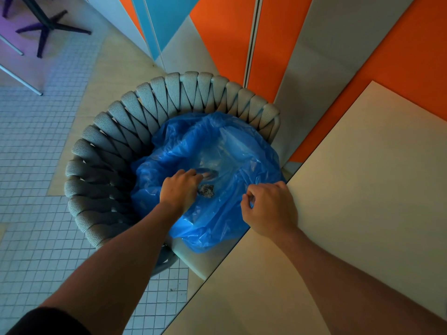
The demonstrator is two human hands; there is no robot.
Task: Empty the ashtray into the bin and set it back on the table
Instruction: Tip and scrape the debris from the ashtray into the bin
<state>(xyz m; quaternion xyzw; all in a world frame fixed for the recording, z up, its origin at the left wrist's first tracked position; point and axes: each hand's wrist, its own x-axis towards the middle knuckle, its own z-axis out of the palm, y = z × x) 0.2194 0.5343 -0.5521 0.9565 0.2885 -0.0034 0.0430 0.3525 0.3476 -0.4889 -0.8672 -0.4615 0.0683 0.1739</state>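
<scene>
A blue plastic bin bag lies open on the seat of a grey woven chair. My left hand reaches into the bag's mouth and holds a clear glass ashtray, tipped over; it is blurred and partly hidden by my fingers. A small grey clump of ash shows just below it against the bag. My right hand pinches the bag's near right edge beside the beige table.
The table edge runs diagonally along the right of the chair. Orange, blue and grey wall panels stand behind. White mosaic floor tiles lie to the left, with a dark table base at the top left.
</scene>
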